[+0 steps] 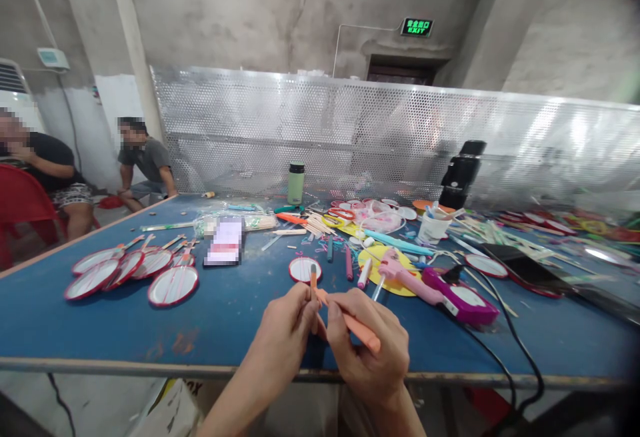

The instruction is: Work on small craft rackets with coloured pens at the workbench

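Near the front edge of the table, my left hand [283,330] is closed, its thumb and fingers pinching a thin stick [313,274] whose tip points up. My right hand [375,344] is closed round a rolled orange strip [364,334], and its thumb presses close to the stick. A short piece of the same orange material shows between both hands by the stick; whether it is wrapped round it I cannot tell. Just beyond my fingers lies a round white disc with a red rim [305,270]. A pink glue gun [407,276] lies to the right.
Several red-rimmed white discs on sticks [173,285] lie at left, near a phone [225,240]. A purple box [463,297] with black cables is at right. Farther back stand a green bottle [295,185], a white cup [433,229] and a black flask [463,174]. Two people sit at far left.
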Motion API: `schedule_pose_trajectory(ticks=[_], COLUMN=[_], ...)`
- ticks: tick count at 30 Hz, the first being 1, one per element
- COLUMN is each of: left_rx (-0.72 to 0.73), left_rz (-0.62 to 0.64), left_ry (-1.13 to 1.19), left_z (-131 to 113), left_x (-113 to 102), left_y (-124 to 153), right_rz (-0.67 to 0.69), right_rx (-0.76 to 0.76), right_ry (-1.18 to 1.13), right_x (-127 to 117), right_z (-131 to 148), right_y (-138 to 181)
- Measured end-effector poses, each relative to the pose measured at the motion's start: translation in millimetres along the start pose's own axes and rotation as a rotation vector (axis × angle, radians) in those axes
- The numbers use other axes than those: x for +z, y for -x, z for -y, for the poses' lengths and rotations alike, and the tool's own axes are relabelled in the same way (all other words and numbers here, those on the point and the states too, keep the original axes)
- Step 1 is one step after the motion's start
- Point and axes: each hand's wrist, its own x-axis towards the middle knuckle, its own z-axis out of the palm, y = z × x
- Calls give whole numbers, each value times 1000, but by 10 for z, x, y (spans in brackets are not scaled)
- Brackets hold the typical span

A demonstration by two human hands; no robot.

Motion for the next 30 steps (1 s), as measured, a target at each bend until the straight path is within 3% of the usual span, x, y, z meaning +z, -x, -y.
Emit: schedule_pose_trajectory(ticks=[24,30], left_rx=[-15,-10], left_rz=[17,9], left_ry=[-5,-5], left_z=[-7,-14], left_x=[-12,-11], left_y=[0,10], right_rz=[-49,-10], right_rx=[9,-2], right_ry=[18,20], right_x=[4,6], right_z=[11,5], right_y=[-16,-11])
